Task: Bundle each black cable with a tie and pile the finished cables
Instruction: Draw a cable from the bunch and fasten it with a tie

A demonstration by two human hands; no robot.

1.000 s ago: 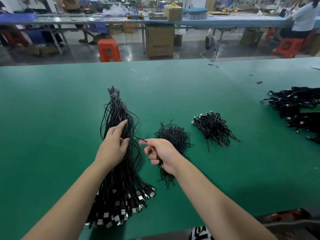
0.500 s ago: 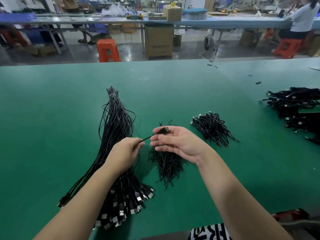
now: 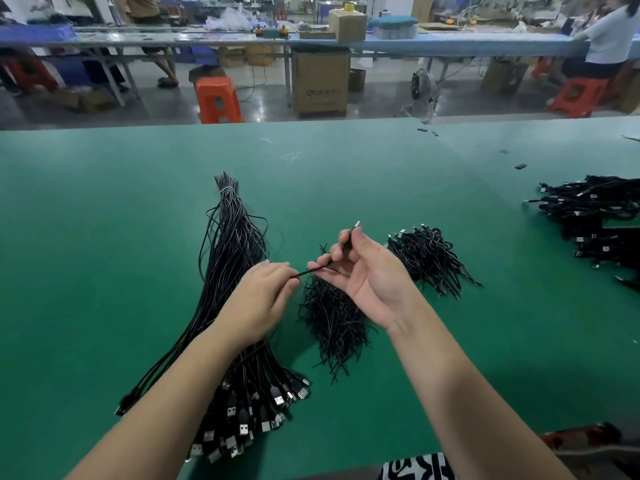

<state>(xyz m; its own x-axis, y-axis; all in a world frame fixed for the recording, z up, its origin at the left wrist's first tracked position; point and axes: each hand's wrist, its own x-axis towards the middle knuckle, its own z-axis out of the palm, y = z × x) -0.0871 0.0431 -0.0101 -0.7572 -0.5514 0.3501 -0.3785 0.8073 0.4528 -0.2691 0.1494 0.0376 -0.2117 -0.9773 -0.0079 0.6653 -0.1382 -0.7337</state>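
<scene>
A long sheaf of loose black cables [image 3: 231,271] lies on the green table [image 3: 86,237], USB plugs fanned toward me. My left hand [image 3: 258,299] pinches one black cable [image 3: 313,270] pulled from it. My right hand [image 3: 367,271], palm up, holds the same cable's plug end between its fingertips, the metal tip pointing up. Under my right hand lies a heap of short black ties [image 3: 332,317]. A small pile of bundled cables [image 3: 429,259] sits just right of that hand.
A larger heap of black cables [image 3: 595,216] lies at the table's right edge. Small dark scraps [image 3: 520,166] dot the far right of the table. Beyond the far edge are an orange stool [image 3: 217,100], cardboard boxes and a seated person [image 3: 604,39].
My right hand has turned palm up and risen, lifting the cable's plug end. My left hand has left the sheaf and now pinches that cable farther along.
</scene>
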